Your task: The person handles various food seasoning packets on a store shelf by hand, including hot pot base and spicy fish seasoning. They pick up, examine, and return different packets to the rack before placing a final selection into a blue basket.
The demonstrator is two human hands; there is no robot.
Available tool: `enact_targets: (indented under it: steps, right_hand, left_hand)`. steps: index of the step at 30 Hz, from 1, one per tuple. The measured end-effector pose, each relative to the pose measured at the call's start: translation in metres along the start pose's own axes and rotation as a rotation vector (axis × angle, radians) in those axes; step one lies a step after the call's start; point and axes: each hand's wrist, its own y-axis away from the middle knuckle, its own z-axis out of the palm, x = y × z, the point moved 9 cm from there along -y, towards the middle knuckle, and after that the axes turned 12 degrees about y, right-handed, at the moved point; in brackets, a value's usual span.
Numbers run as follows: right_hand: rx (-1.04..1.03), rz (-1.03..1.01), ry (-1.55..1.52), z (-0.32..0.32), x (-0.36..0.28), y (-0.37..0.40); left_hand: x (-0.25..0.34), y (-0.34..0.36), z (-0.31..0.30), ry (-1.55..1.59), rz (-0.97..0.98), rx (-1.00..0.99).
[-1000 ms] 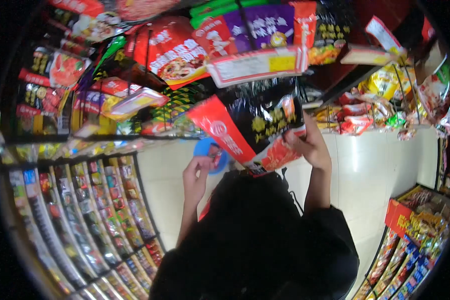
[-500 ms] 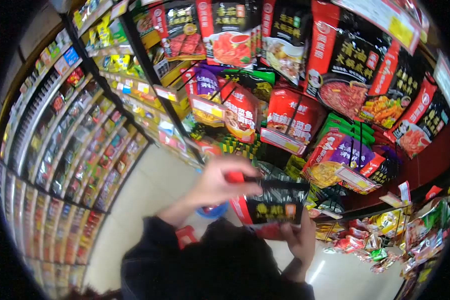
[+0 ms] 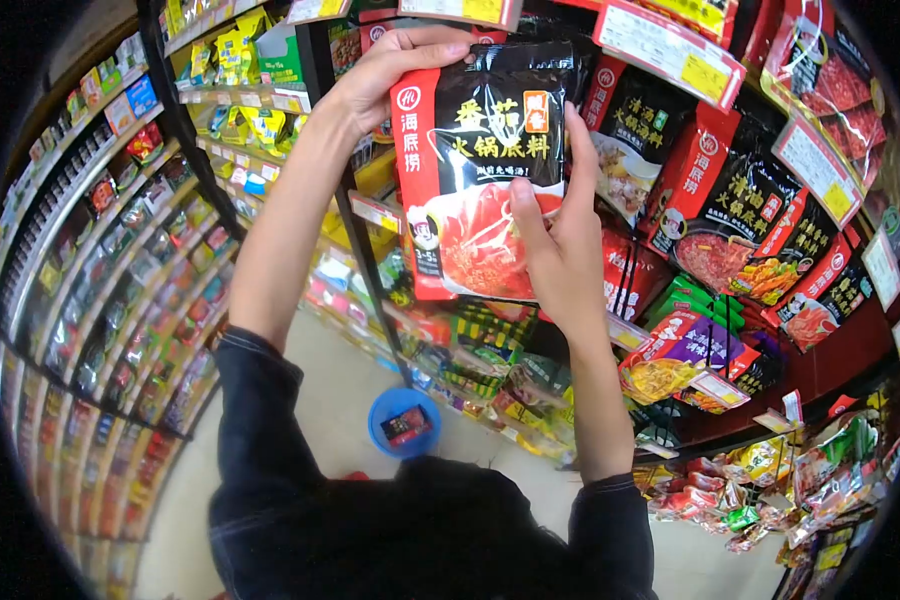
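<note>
Tomato hotpot base pouch (image 3: pixel 460 150) is being held up between both hands' fingers, nearly upright, printed front facing the wearer. Right hand (image 3: pixel 570 240) is gripping the right edge, thumb pressing the front, other fingers going behind. Left hand (image 3: pixel 398 62) is touching the top left corner; its fingertips are partly hidden, so can't tell if they're pinching. Good handling is probably calling for a flat, light thumb, since film is likely creasing under hard pressing, plus steadying the top edge without tugging. Right fingers are likely carrying most of the weight.

Right of the right fingers, clear-oil hotpot base pouch (image 3: pixel 715 185) is hanging below a price tag (image 3: pixel 670 52); purple-labelled pouch (image 3: pixel 705 340) is sitting lower. Below the fingers, blue basket (image 3: pixel 374 425) is standing on pale floor (image 3: pixel 345 425), holding a dark packet (image 3: pixel 407 426). Left of the left fingers, packed shelving (image 3: pixel 170 110) is lining the aisle, labels mostly too small for reading.
</note>
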Motion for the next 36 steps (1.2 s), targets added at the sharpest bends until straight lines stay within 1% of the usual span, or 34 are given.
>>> enact_targets:
  steps: [2,3,6,7,8,10,11,12,14,16,17,18,22,23,24,25,26,27,28,29,32,33,34,35,36]
  right_hand:
    - [0.093,-0.063,-0.016,0.006,-0.002,-0.011]
    - [0.096,-0.039,-0.004,0.009,-0.002,-0.014]
    - [0.096,0.029,0.031,0.013,0.0,-0.021]
    - [0.099,0.044,0.043,0.015,0.002,-0.022]
    - [0.102,0.058,0.054,0.017,0.004,-0.024]
    - [0.111,0.075,0.072,0.019,0.007,-0.025]
    - [0.115,0.088,0.077,0.02,0.009,-0.026]
    - [0.118,0.102,0.082,0.021,0.012,-0.027]
    - [0.094,0.166,0.082,0.026,0.021,-0.027]
    - [0.067,0.234,0.098,0.03,0.03,-0.028]
    - [0.043,0.246,0.179,0.029,0.03,-0.029]
    - [0.019,0.261,0.26,0.029,0.031,-0.031]
    - [0.149,0.091,0.742,0.016,0.028,-0.024]
    - [0.184,0.092,0.724,0.011,0.021,-0.017]
    - [0.16,0.122,0.677,0.009,0.019,-0.008]
    - [0.136,0.155,0.628,0.006,0.015,0.002]
    - [0.115,0.192,0.578,0.003,0.01,0.013]
    - [0.097,0.25,0.447,-0.001,0.003,0.024]
    - [0.122,0.176,0.432,-0.002,0.003,0.037]
    - [0.086,0.227,0.375,-0.003,0.002,0.05]
    - [-0.024,0.331,0.242,-0.008,0.004,0.099]
    - [-0.073,0.302,0.215,-0.011,0.004,0.118]
    - [-0.12,0.275,0.187,-0.015,0.006,0.141]
    - [-0.165,0.332,0.143,-0.017,0.017,0.172]
    - [-0.205,0.401,0.098,-0.018,0.03,0.206]
  left_hand:
    - [0.012,-0.009,0.0,0.023,0.129,-0.007]
    - [0.017,-0.011,0.001,0.076,0.163,0.0]
    - [0.033,-0.014,0.001,-0.028,0.261,0.04]
    - [0.033,-0.028,-0.023,-0.098,0.283,0.058]
    - [0.03,-0.033,-0.03,-0.102,0.279,0.057]
    - [0.032,-0.036,-0.025,-0.112,0.274,0.054]
    - [0.033,-0.039,-0.028,-0.214,0.294,0.12]
    - [0.039,-0.028,0.002,-0.216,0.299,0.076]
    - [0.033,-0.035,-0.002,-0.355,0.322,0.087]
    - [0.03,-0.041,-0.005,-0.486,0.392,0.124]
    - [0.029,-0.044,-0.006,-0.552,0.425,0.142]
    - [0.03,-0.048,-0.004,-0.666,0.5,0.138]
    - [0.016,-0.069,0.002,-1.112,0.785,0.112]
    - [0.011,-0.072,0.005,-1.225,0.861,0.105]
    - [0.007,-0.071,0.011,-1.339,0.938,0.099]
    - [0.019,-0.06,0.031,-1.371,1.04,0.261]
    - [0.007,-0.068,0.027,-1.376,1.048,0.227]
    - [-0.01,-0.08,0.015,-1.381,1.054,0.194]
    - [-0.017,-0.082,0.014,-1.386,1.062,0.166]
    - [-0.027,-0.09,0.006,-1.457,0.94,0.185]
    - [0.001,-0.05,0.047,-1.531,0.859,0.357]
    - [-0.007,-0.043,0.032,-1.781,0.747,0.545]
    - [-0.004,-0.013,0.036,-1.516,0.892,0.42]
    - [-0.001,0.021,0.05,-1.391,0.984,0.253]
    - [-0.006,0.056,0.055,-1.449,0.878,0.279]
